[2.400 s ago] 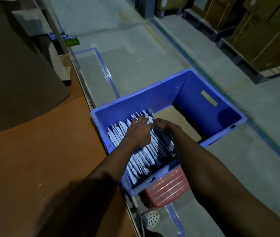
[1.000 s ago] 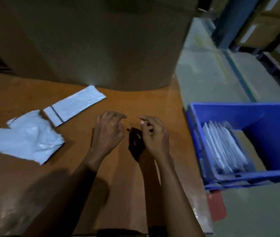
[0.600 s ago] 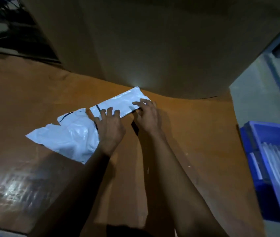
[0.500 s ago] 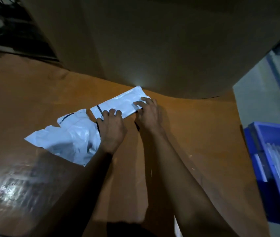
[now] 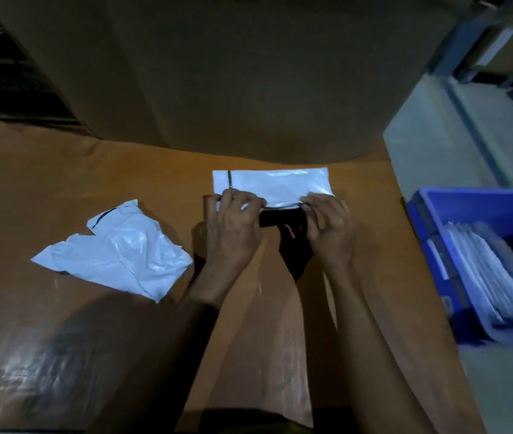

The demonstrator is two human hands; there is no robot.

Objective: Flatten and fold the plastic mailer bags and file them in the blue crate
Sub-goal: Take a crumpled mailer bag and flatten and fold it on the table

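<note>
A white mailer bag (image 5: 275, 184) lies lengthwise across the centre of the frame on the brown table (image 5: 45, 189), just below the big cardboard box (image 5: 217, 73) that fills the upper part of the picture. A thin dark line crosses the bag near its left end. Both hands sit at the bag's lower long edge, so the bag lies directly above them in the frame. The left hand (image 5: 233, 228) has its fingers curled over the left part of that edge and grips it. The right hand (image 5: 330, 227) pinches the right part of the same edge, near the lower right corner. Between the two hands the edge is raised a little off the table, with dark shadow under it. At centre left, well apart from the hands, a crumpled mailer bag (image 5: 117, 255) lies on the table, untouched. At the right edge of the frame, off the table and over the grey floor (image 5: 430, 142), stands the blue crate (image 5: 468, 208), with a row of folded bags (image 5: 493, 274) filed on edge inside it.
</note>
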